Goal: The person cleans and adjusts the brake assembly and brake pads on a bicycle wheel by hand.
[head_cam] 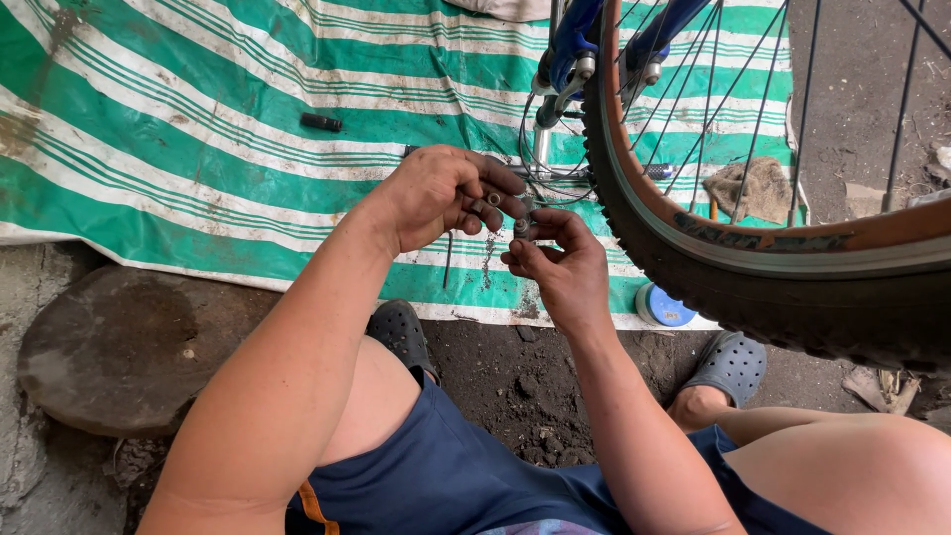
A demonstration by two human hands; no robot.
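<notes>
Fingers: left hand (436,193) is curling its fingertips (492,203) closed around small dark metal parts, probably nuts or washers; right hand (560,263) is pinching a small metal fitting (522,227) between thumb and forefinger. The two hands are meeting, fingertips touching at the parts.
Held parts: small, grey-dark, greasy-looking; exact kind cannot be told. They are sitting in mid-air between the hands, above the near edge of the tarp, just left of the tyre.
Surface: green-and-white striped tarp (198,129) is lying spread on the ground, soiled with brown stains; bare dirt ground (515,381) is showing below it.
On the tarp: a short black cylinder (321,123) is lying well apart from the hands; a brown rag (748,188) is lying behind the spokes.
Bicycle: wheel with black knobby tyre (693,263) and tan rim is standing at right; blue fork (575,40) is rising at top.
Nearby: blue round lid (664,307) at the tarp edge, touching the tyre's shadow side; round flat stone (119,347) at left.
Person: grey clogs (733,367), navy shorts (446,476).
</notes>
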